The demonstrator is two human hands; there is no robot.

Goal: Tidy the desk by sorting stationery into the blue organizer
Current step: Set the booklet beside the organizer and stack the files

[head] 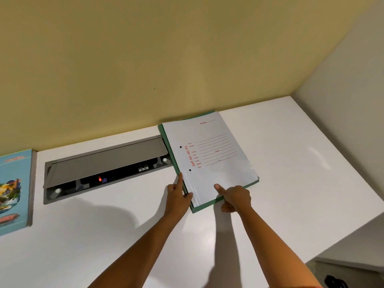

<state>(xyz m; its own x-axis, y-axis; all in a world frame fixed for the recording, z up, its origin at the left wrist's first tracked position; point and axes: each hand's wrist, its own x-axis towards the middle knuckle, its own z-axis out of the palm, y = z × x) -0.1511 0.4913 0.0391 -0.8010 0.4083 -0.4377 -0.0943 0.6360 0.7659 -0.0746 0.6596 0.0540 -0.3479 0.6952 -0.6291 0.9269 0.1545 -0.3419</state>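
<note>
- Even, fairly bright indoor light, with a pale sheen on the white surface (315,154) at right.
- Soft grey shadows fall left of both forearms (145,242).
- Wide-angle bending at the edges; fine print slightly soft.

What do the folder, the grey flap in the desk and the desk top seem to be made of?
Folder: likely card with glossy film; light glints on it.
Grey flap: matte metal, perhaps plastic; even dull sheen.
Desk top: smooth white laminate, perhaps; faint reflections.
</note>
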